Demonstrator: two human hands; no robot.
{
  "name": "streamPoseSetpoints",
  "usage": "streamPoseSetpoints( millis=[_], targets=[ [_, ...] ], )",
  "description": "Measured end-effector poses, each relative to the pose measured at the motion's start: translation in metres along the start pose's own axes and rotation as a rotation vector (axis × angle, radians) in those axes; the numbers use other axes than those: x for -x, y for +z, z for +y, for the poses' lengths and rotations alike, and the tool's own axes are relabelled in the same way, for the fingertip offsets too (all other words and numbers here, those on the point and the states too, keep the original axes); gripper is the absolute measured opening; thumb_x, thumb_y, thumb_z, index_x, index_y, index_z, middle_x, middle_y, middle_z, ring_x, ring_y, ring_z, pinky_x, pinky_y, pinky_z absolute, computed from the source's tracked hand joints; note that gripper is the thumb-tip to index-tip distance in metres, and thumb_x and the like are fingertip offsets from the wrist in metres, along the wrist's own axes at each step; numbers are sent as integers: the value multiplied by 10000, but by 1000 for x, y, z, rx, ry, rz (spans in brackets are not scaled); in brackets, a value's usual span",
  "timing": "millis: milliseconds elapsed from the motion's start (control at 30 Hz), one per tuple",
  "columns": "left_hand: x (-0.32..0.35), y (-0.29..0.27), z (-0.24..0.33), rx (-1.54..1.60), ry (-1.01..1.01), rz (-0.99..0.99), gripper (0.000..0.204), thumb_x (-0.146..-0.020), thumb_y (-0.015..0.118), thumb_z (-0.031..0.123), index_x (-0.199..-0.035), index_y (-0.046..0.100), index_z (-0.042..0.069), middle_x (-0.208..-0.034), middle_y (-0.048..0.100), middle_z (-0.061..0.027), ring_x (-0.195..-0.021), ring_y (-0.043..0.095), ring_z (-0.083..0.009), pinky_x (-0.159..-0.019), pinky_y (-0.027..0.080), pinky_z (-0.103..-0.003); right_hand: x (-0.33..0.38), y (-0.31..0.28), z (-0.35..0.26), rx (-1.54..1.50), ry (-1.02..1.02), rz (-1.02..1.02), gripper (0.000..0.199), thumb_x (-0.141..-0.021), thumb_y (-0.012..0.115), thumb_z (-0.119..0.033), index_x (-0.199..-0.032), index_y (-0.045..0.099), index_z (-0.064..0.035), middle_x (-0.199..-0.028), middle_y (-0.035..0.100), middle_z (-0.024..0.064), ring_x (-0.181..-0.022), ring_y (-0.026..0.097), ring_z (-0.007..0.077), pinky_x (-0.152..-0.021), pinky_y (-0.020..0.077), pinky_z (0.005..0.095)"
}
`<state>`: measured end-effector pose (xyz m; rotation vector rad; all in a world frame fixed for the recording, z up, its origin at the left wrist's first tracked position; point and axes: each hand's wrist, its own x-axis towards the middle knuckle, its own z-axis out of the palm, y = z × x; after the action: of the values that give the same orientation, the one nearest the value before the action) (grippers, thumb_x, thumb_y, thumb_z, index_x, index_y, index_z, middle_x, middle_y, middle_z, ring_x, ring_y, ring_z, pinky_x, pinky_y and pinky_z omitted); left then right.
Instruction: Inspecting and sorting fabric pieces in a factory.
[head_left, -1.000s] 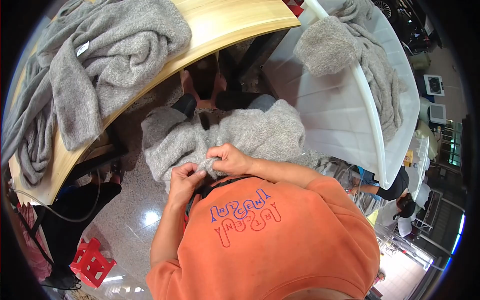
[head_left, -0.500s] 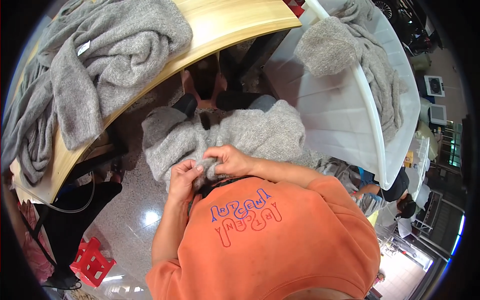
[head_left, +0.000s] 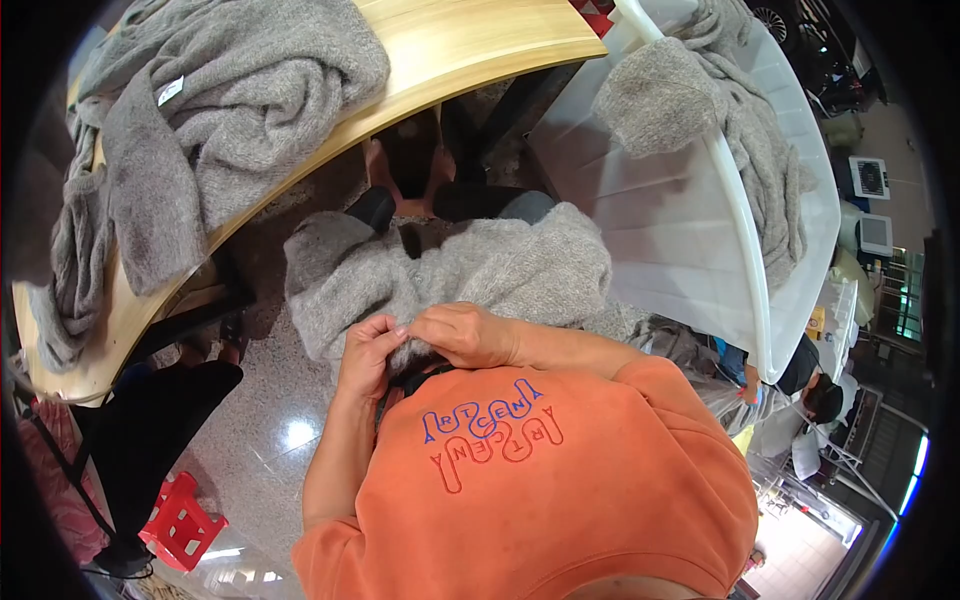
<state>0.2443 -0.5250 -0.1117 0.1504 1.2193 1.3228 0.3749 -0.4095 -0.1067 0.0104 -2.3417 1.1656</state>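
A fuzzy grey knitted garment [head_left: 520, 262] lies bunched across my lap. My left hand [head_left: 366, 352] is closed in a pinch at its near edge, thumb against the fingers. Right beside it my right hand [head_left: 468, 334] is closed too, its back turned up and its fingertips meeting those of the left. A little grey knit shows just under the fingers. Exactly what lies between the fingertips is hidden.
A wooden table [head_left: 480, 45] bears a heap of grey knitwear [head_left: 250, 110] at the far left. To the right stands a big white plastic bin [head_left: 660, 230] with more grey knits over its rim. A red stool [head_left: 184, 525] and a person's dark-clad leg [head_left: 170, 430] are at the left.
My right hand has rolled over and drawn in against the left, covering the bit of knit that showed between them. At the far left, part of the heaped knitwear has shifted.
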Motion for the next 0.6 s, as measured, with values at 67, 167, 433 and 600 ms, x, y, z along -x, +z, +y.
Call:
streamPoseSetpoints(
  millis=[67,167,433,600],
  targets=[
    [2,-3,2,7,-45,-23,65,-756,568,36,-695,555,56,-641,524,34,-592,447,-50,-544,343,-202,-1,-1,0,12,-17,10,175,-628,574,13,-793,530,-23,-721,517,77,-598,526,237,-505,423,320],
    [-1,-5,-4,-19,-52,-16,77,-761,575,36,-683,575,32,-621,522,33,-568,434,-37,-534,347,-191,-3,-6,0,131,-142,-18,148,-624,578,-27,-764,530,-30,-732,517,65,-598,522,217,-500,413,306],
    [3,3,-1,23,-28,53,114,-769,548,33,-659,540,62,-616,494,46,-557,404,-36,-521,320,-191,-1,-1,4,62,-102,-76,138,-620,570,-39,-748,518,-24,-734,510,77,-599,516,232,-516,416,324],
    [3,-1,-3,40,-25,45,110,-764,554,30,-659,534,59,-624,499,44,-558,407,-38,-517,321,-194,-1,-1,4,49,-98,-111,138,-619,570,-34,-745,514,-20,-742,509,85,-614,520,238,-525,421,326]
  ],
)
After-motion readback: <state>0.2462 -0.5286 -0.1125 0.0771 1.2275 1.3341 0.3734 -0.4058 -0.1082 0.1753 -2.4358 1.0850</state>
